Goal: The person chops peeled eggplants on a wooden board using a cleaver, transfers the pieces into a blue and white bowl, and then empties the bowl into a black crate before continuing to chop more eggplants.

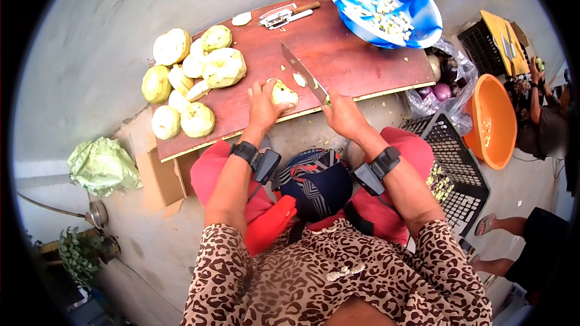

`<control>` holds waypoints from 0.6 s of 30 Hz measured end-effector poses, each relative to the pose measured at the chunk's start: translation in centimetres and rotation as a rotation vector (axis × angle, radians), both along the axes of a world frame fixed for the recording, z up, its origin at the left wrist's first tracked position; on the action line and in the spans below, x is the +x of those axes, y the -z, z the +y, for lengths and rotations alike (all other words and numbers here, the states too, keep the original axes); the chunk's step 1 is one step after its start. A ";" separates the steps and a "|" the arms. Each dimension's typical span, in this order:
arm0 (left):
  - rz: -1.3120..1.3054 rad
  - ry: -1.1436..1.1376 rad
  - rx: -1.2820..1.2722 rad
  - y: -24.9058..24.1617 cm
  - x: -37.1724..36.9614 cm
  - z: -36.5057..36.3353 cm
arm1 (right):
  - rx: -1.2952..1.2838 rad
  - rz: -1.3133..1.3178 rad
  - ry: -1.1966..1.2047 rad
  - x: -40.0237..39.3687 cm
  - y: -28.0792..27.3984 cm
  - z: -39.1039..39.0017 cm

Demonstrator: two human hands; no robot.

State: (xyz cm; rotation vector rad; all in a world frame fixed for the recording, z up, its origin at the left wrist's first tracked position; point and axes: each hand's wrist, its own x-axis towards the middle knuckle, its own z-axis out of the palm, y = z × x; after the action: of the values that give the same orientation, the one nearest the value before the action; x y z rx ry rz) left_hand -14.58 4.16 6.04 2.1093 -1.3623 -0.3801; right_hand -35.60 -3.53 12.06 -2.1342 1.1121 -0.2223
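Observation:
My left hand is closed on a pale yellow-green piece of peeled vegetable, pressing it to the red-brown board near its front edge. In my right hand is the handle of a kitchen knife. Its broad blade points up and to the left, just right of the piece. A small white slice lies beside the blade. Several peeled round vegetables are grouped on the board's left side. A peeler and a wooden-handled tool lie along the back edge.
A blue-and-white bowl with diced pieces stands at the board's back right. On the floor to the right are a plastic bag of purple vegetables, an orange basin and a black crate with peelings. Other people are farther right. A cardboard box is left.

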 end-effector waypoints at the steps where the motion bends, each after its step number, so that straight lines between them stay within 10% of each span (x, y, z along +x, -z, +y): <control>1: 0.016 0.011 0.010 -0.1 0.2 0.1 | 0.006 0.018 0.005 0.0 0.0 0.0; 18: -0.045 0.034 0.142 -0.5 1.3 0.1 | 0.003 0.080 -0.031 0.1 -0.5 -0.1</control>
State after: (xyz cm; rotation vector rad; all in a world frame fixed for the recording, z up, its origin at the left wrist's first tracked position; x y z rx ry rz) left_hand -13.32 4.31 6.59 2.2240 -1.4364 -0.4588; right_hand -35.53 -3.66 12.56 -2.1727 1.1227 -0.1213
